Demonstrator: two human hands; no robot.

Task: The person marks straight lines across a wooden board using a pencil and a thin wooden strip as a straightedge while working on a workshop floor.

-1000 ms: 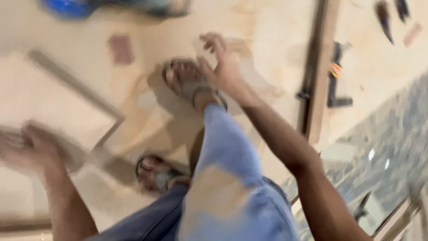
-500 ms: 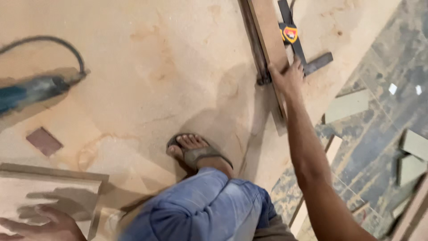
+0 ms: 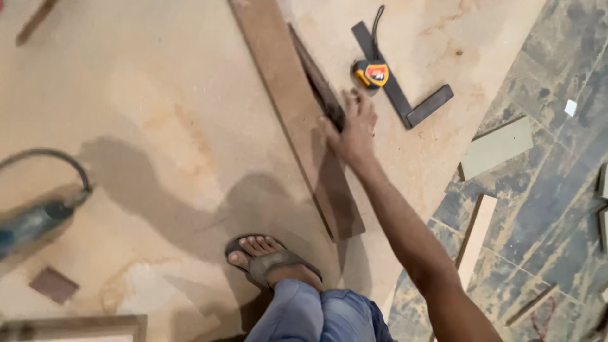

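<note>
My right hand (image 3: 352, 128) reaches out over the floor with its fingers spread, resting on the edge of a long brown wooden plank (image 3: 288, 107) and a thinner dark strip (image 3: 316, 82) lying on it. Just beyond the fingertips sits a yellow and black tape measure (image 3: 372, 74), beside a dark metal square (image 3: 399, 95). My left hand is out of view. My sandalled foot (image 3: 269, 259) stands on the large beige board (image 3: 158, 126), with my jeans-clad knee below it.
A blue power tool (image 3: 31, 218) with a cable lies at the left edge. A small brown offcut (image 3: 54, 284) and a framed panel (image 3: 76, 326) are at the lower left. Several wood offcuts (image 3: 497, 147) lie on the dark patterned tiles (image 3: 551, 190) at right.
The view has swung to the right and steadied. My right hand has stayed at the plank near the tape measure; my left hand, seen at the lower left before, has left the view.
</note>
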